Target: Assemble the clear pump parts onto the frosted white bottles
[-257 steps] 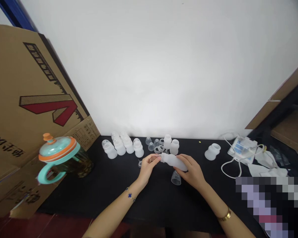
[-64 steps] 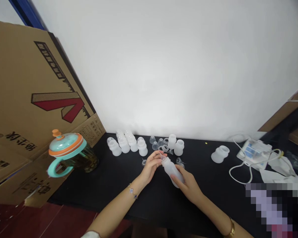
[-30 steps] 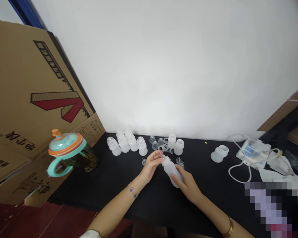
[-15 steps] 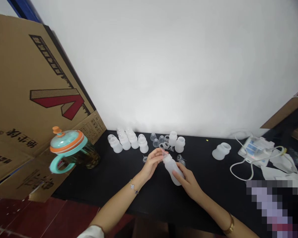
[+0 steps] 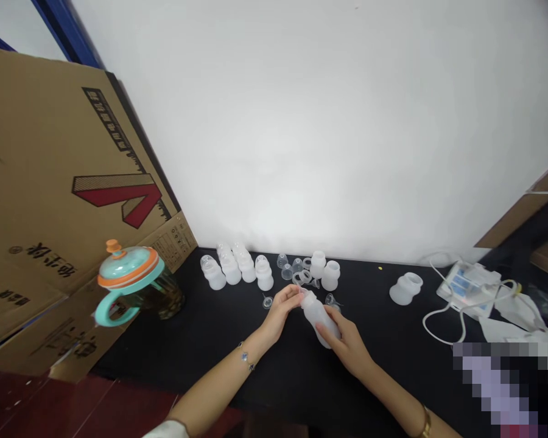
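Observation:
A frosted white bottle [image 5: 318,319] is tilted over the black table, its clear top toward the upper left. My right hand [image 5: 344,340] wraps round its body. My left hand [image 5: 281,307] pinches the clear piece at the bottle's top; the fingers partly hide that piece. Beyond my hands lie clear domed caps [image 5: 287,272], rings [image 5: 305,277] and two open white bottles [image 5: 331,275]. A small clear part [image 5: 267,302] rests by my left fingers, and another [image 5: 332,301] sits just behind my right hand.
Several capped bottles [image 5: 264,274] stand left of centre near the wall. A teal-lidded jug [image 5: 130,267] stands at the left beside a large cardboard box [image 5: 41,152]. Toward the right are a tilted open bottle [image 5: 406,288], a white cable [image 5: 461,316] and plastic packaging [image 5: 472,286].
The whole view has shifted slightly, so things appear a little lower. Both hands stay on the bottle, with the left fingers still at its top.

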Demonstrator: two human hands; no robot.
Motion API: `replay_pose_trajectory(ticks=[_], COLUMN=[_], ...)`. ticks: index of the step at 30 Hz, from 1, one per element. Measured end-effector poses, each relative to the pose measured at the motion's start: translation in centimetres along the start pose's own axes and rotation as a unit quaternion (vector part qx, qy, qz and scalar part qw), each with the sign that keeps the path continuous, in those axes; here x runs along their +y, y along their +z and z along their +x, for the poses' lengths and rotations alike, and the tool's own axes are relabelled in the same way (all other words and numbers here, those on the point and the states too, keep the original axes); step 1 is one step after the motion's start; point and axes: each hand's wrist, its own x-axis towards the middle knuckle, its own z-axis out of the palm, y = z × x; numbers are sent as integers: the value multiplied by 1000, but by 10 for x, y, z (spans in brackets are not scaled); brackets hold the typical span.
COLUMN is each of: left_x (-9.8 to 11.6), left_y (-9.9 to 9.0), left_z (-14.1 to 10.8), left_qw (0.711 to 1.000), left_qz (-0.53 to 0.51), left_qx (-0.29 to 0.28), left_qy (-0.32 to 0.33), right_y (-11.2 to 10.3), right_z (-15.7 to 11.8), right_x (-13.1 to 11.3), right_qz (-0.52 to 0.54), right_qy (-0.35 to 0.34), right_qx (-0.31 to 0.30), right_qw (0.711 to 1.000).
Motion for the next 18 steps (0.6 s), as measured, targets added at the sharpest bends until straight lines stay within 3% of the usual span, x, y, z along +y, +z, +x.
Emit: replay_pose_trajectory(ticks=[18], left_x=[5], left_y=[3], left_z=[-5], left_qw=[1000], left_qz=[-17], left_qx=[-22], left_qy=[-8], right_y=[2], right_z=[0], right_x=[-3], right_qz=[66], right_qy=[0], right_qx=[-28], right_qw=[997])
